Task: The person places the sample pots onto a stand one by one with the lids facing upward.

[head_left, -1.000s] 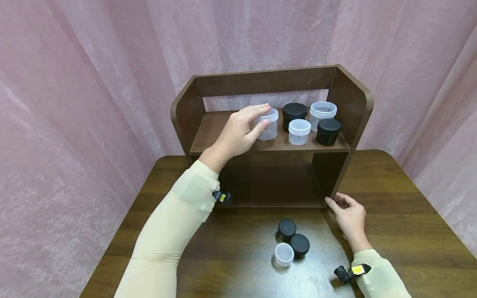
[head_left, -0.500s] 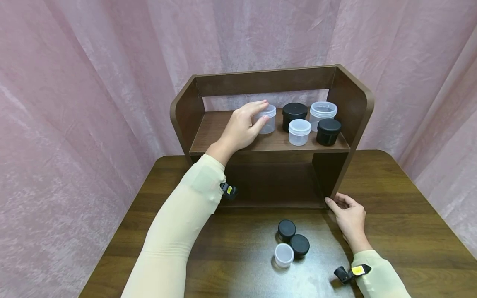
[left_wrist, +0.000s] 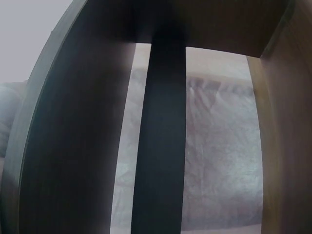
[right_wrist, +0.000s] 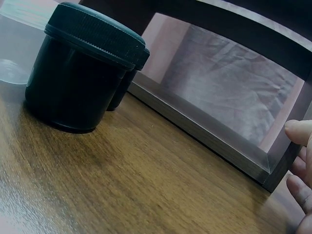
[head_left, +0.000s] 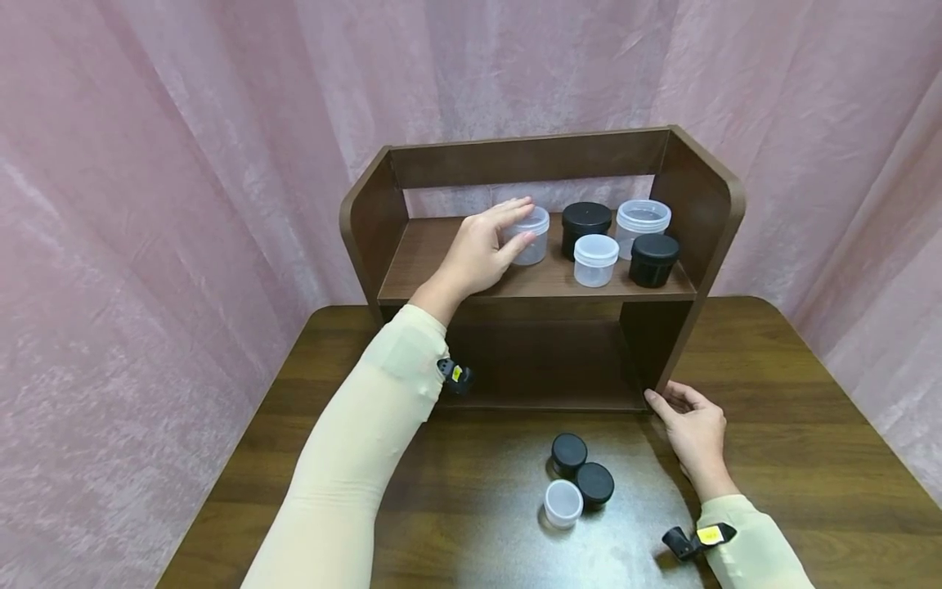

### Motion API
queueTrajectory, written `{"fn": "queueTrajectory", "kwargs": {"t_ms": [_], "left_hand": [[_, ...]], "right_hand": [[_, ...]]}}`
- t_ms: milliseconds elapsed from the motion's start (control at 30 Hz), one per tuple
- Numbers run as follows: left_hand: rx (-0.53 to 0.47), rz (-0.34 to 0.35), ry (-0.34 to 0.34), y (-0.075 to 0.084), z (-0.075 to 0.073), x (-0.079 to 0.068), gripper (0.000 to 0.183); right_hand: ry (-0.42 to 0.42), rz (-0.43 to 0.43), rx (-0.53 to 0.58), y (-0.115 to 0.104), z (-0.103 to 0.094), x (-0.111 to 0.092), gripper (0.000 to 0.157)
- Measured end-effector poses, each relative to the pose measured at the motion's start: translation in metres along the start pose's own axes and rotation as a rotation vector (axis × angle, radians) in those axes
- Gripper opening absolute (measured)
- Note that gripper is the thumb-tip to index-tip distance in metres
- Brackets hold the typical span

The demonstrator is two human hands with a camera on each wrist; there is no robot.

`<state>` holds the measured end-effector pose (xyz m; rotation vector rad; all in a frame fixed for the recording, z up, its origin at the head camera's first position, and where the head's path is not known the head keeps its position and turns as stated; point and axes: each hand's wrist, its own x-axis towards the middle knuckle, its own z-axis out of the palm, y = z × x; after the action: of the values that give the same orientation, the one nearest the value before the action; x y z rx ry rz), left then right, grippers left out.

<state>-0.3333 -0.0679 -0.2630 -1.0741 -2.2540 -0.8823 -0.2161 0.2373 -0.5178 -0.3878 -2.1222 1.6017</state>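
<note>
On the upper board of a brown two-tier shelf (head_left: 545, 352), my left hand (head_left: 482, 252) holds a clear plastic jar (head_left: 533, 237) between its thumb and fingers. The jar stands upright, its left side hidden by the hand. To its right are a large black jar (head_left: 585, 225), a small clear jar (head_left: 594, 262), a larger clear jar (head_left: 643, 229) and a small black jar (head_left: 653, 263). My right hand (head_left: 695, 429) grips the lower front corner of the shelf's right side panel, thumb in front. The left wrist view shows only the shelf's underside and back opening.
Before the shelf, on the wooden table (head_left: 795, 442), two small black jars (head_left: 569, 451) and a small clear jar (head_left: 562, 501) stand close together. In the right wrist view a black jar (right_wrist: 80, 73) looms near. A pink curtain (head_left: 221, 164) hangs behind.
Between one second and half a second ago, my left hand moved the clear jar back on the upper board. Since then it has stayed there. My right hand keeps its grip on the shelf.
</note>
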Motion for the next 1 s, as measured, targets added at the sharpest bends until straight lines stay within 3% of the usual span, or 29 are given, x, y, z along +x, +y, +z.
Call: {"fn": "queueTrajectory", "kwargs": {"t_ms": [300, 1000], "left_hand": [[-0.089, -0.085, -0.039, -0.0024, -0.0009, 0.0003, 0.042], [-0.065, -0.083, -0.059, -0.0039, 0.0009, 0.0012, 0.043]], "right_hand": [[0.021, -0.017, -0.001, 0.0019, 0.001, -0.0009, 0.033], [0.016, -0.01, -0.027, 0.0008, -0.0007, -0.0002, 0.035]]}}
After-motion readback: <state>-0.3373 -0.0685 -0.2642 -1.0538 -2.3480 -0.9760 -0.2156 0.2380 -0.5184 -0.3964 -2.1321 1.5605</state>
